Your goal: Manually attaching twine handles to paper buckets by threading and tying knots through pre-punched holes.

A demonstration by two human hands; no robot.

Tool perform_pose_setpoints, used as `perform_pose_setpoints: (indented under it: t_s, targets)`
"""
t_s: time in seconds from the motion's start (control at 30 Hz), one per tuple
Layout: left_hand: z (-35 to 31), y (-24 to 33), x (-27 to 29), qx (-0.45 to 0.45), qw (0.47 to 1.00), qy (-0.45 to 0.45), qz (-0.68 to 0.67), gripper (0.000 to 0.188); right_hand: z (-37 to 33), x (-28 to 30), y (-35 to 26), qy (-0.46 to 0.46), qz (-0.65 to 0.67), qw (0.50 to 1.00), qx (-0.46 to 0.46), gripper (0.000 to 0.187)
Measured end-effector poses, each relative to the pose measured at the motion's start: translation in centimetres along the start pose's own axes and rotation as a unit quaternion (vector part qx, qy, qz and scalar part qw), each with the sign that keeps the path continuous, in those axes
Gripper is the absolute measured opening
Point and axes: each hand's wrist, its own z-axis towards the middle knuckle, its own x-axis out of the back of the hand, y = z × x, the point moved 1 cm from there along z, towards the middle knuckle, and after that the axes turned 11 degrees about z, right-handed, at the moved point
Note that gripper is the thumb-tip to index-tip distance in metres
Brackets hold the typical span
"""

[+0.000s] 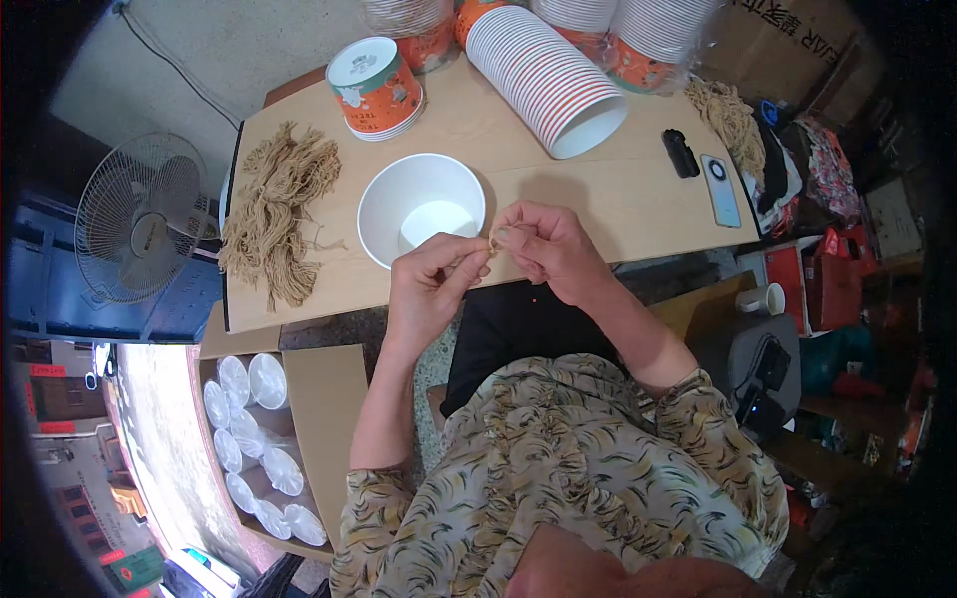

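Over the table's near edge, my left hand [427, 286] and my right hand [556, 251] meet with pinched fingertips. A short bit of tan cord [492, 242] shows between them, gripped by both; its ends are hidden by the fingers. Just beyond my left hand stands a white paper tub [371, 212], its mouth facing up; the part of it seen inside is white. To the left lies a loose heap of tan twine strands [282, 214], with a few stray ends reaching toward the tub.
An upturned orange tub [376, 100] and a long stack of nested tubs [538, 75] occupy the table's [658, 224] far side. A black object [680, 153] and a phone [720, 189] lie right. A fan [150, 224] and a carton [324, 419] of wrapped cups are left.
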Motion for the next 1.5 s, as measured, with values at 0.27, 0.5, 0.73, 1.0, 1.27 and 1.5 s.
perform_pose_setpoints:
  t_s: [0.27, 0.5, 0.73, 1.0, 1.27, 1.5]
  targets:
    - [-0.6, -1.0, -1.0, 0.005, 0.993, 0.051, -0.104, 0.019, 0.3, -0.5, 1.4, 0.038, 0.036, 0.998, -0.032, 0.014]
    - [-1.1, -0.9, -1.1, -0.018, 0.995, 0.081, -0.051, 0.022, 0.2, -0.8, 1.4, 0.041, 0.026, 0.997, -0.058, 0.012]
    - [-1.3, -1.3, -1.1, -0.019, 0.993, 0.116, -0.021, 0.015, 0.4, -0.4, 1.4, 0.028, 0.035, 0.995, -0.087, 0.012]
    - [-1.2, -0.6, -0.9, -0.140, 0.973, 0.132, 0.127, 0.013, 0.7, 0.5, 1.0, 0.019, 0.062, 0.985, -0.159, 0.015]
    - [-0.7, -0.8, -0.1, 0.029, 0.990, 0.090, -0.109, 0.010, 0.2, 0.0, 0.3, 0.029, -0.018, 0.999, 0.002, 0.013]
    - [-0.3, -1.0, 0.7, 0.161, 0.977, 0.014, -0.141, 0.010, -0.7, 0.8, 0.3, -0.005, -0.291, 0.945, 0.149, 0.013]
